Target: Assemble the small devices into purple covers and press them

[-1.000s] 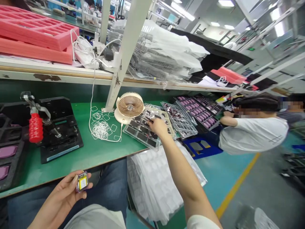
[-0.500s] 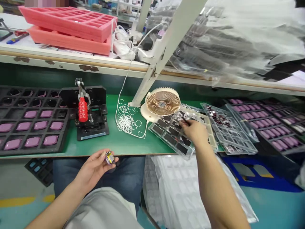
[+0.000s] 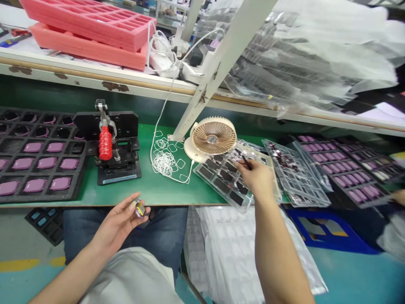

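Observation:
Between the fingers of my left hand (image 3: 122, 217) is a small purple watch case (image 3: 139, 208), with yellow and silver parts showing inside it. This hand is above my lap at the bench's front edge. My right hand (image 3: 255, 174) is closed on a thin dark tool (image 3: 246, 161) that looks like tweezers; its lower end is hidden. The right hand is over a clear plastic tray (image 3: 218, 185) of dark rectangular pieces. Whether the tool touches a piece I cannot tell.
A clamp press (image 3: 118, 162) with a red handle stands left, beside a black foam tray (image 3: 74, 192) of purple cases. White rings (image 3: 164, 164) lie near a small fan (image 3: 213, 136). More clear trays (image 3: 294, 173) are at right. A slanted post (image 3: 202, 95) rises behind.
The whole view has shifted slightly, so the bench things appear a little further left. Both hands keep their holds, and the right hand stays over the clear tray.

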Tool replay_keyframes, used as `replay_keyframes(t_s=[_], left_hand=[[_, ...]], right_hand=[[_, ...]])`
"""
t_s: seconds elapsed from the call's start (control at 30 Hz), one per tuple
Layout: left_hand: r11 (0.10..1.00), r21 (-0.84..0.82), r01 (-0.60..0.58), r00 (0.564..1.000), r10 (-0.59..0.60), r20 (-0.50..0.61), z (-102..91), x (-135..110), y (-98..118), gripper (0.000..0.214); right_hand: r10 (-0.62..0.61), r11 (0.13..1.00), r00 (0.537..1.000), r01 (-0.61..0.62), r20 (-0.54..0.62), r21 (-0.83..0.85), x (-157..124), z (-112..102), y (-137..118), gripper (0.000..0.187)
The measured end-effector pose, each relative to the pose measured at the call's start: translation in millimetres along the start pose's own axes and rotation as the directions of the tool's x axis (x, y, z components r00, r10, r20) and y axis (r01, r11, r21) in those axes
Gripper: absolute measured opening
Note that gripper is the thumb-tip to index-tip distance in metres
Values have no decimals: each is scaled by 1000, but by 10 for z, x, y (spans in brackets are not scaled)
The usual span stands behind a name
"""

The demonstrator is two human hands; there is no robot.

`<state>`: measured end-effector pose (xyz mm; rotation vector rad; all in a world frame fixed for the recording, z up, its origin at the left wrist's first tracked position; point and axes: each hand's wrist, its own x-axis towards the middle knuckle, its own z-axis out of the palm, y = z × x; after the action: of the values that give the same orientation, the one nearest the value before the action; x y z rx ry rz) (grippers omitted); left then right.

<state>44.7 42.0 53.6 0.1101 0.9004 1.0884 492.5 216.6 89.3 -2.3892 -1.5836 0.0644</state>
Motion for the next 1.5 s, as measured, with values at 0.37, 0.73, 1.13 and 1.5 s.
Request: replay_keyframes(t_s=[0.37, 0.73, 1.13, 1.5], left_hand=[[982, -27, -186, 981, 187, 50, 213, 42, -37, 28], [953, 46, -299, 954, 298, 17, 99, -44, -6, 33], [867, 151, -476, 870, 438, 227, -109, 15, -103, 36], [961, 252, -116, 993, 113, 26, -175, 17, -292, 48]], right_hand=[[-688, 258, 676, 568, -264, 782, -2296, 254, -1636, 11], [-759, 229, 603, 598, -244, 768, -2388, 485, -1800, 10], [-704, 369, 612, -119, 360, 922, -2347, 460, -1817, 39], [-548, 455, 823, 144, 149, 879, -2792, 607, -1194, 51]])
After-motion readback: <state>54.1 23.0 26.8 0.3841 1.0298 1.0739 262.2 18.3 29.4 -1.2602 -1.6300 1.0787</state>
